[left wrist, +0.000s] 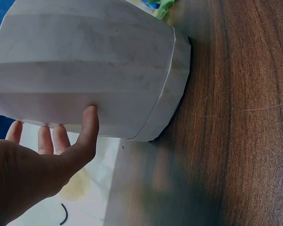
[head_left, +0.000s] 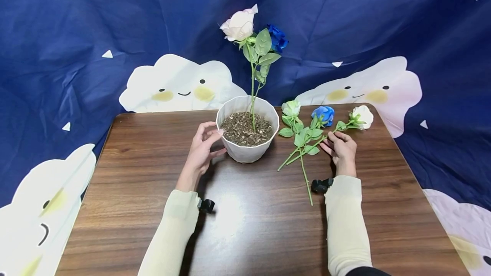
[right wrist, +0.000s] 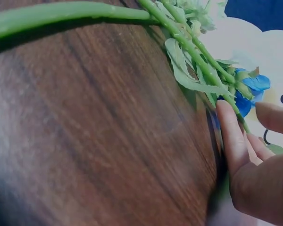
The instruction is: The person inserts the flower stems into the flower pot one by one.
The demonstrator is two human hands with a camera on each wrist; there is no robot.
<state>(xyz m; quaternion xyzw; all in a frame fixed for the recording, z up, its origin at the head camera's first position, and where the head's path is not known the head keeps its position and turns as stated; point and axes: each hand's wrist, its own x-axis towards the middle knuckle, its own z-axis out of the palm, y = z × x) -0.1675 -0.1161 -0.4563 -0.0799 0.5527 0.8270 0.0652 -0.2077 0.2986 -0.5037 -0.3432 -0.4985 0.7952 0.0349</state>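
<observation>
Two hands out: left hand (head_left: 201, 148) half-spread, touching white flowerpot (head_left: 247, 153) by the table's (head_left: 264, 233) far edge; right hand (head_left: 342, 148) at white rose's (head_left: 362, 117) stem (head_left: 302, 154), far right corner; pinch unclear. Crossed stems could snag, dragging the lying blue rose (head_left: 323, 115); left-hand push could shift the pot.

Arms (head_left: 347, 220) extend forward, left fingers (left wrist: 89, 125) spread, right fingers (right wrist: 230, 132) slightly bent.
</observation>
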